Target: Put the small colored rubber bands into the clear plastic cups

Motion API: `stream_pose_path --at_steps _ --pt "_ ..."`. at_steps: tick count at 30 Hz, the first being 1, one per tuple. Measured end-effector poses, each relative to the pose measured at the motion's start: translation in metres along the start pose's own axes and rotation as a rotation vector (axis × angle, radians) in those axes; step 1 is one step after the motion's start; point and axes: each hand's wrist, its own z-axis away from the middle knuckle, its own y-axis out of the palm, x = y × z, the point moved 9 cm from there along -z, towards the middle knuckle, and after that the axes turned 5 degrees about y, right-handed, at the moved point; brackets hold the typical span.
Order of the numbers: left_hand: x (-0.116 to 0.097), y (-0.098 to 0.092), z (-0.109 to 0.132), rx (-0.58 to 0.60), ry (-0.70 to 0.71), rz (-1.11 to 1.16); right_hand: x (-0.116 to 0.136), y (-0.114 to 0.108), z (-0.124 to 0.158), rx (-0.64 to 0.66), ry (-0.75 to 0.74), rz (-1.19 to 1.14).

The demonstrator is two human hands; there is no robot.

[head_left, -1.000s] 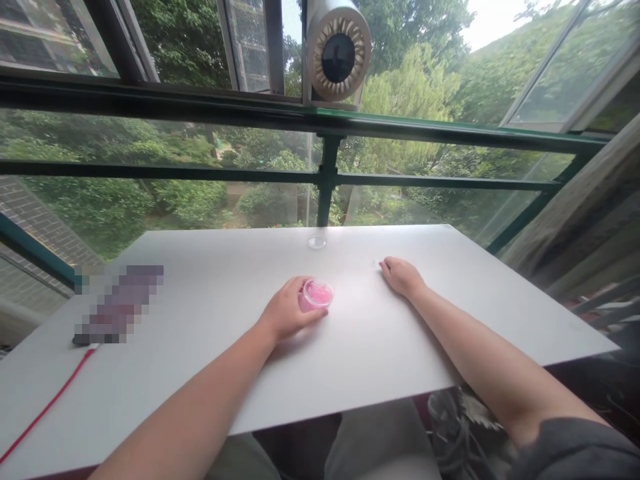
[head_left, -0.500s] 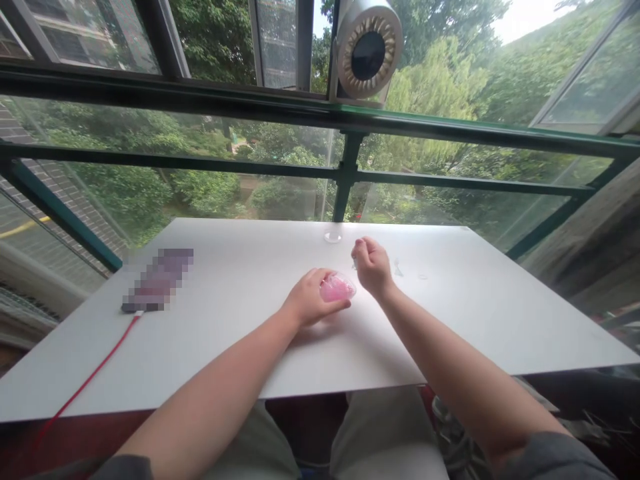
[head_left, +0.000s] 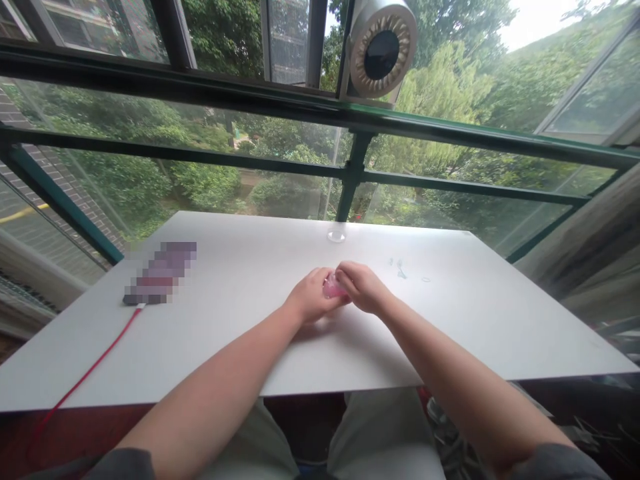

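Observation:
My left hand (head_left: 313,298) is wrapped round a small clear container with pink stuff (head_left: 332,287) in it, held over the middle of the white table. Against the right side of the container is my right hand (head_left: 361,285), its fingers bent and pressed together over the pink stuff. Whether those fingers hold anything is hidden. A clear round lid (head_left: 337,236) lies near the table's far edge. Several small, faint clear pieces (head_left: 401,270) lie right of my hands, with a small ring (head_left: 426,279) beside them.
On the left of the white table (head_left: 225,347) lies a blurred-out phone (head_left: 163,273) with a red cable (head_left: 95,363) running off the near edge. Behind the table stand a green railing (head_left: 355,167) and a round silver device (head_left: 383,53).
My right hand has come down and left onto the pink container, uncovering more small clear pieces on the table. My left hand still holds the container. The view has shifted slightly.

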Motion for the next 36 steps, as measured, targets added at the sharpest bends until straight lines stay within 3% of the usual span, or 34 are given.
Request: stream_pose_path --at_steps 6,16,20,24,27,29,31,33,36 --pt "0.003 0.003 0.0 0.022 -0.026 0.066 0.014 0.003 0.009 0.096 -0.14 0.075" --pt "0.009 0.004 -0.001 0.003 -0.024 0.028 0.021 0.014 0.004 0.348 -0.121 0.377" --pt "0.011 0.005 -0.001 0.011 -0.028 0.015 0.019 -0.003 -0.001 0.26 -0.074 0.307" --pt "0.015 0.004 -0.001 0.004 -0.035 0.001 0.008 -0.037 -0.009 0.114 -0.049 0.19" --pt "0.017 0.004 0.0 0.004 -0.049 0.002 -0.028 -0.074 -0.012 -0.02 0.036 0.16" --pt "0.016 0.003 0.001 0.005 -0.053 0.0 -0.075 -0.097 -0.004 -0.078 0.191 0.224" --pt "0.016 0.002 0.001 0.001 -0.053 -0.009 -0.13 -0.112 0.015 -0.055 0.407 0.376" --pt "0.015 0.0 0.0 0.004 -0.054 -0.025 -0.172 -0.116 0.042 0.041 0.551 0.472" --pt "0.02 -0.007 0.0 0.049 -0.096 -0.055 -0.196 -0.111 0.078 0.09 0.593 0.498"
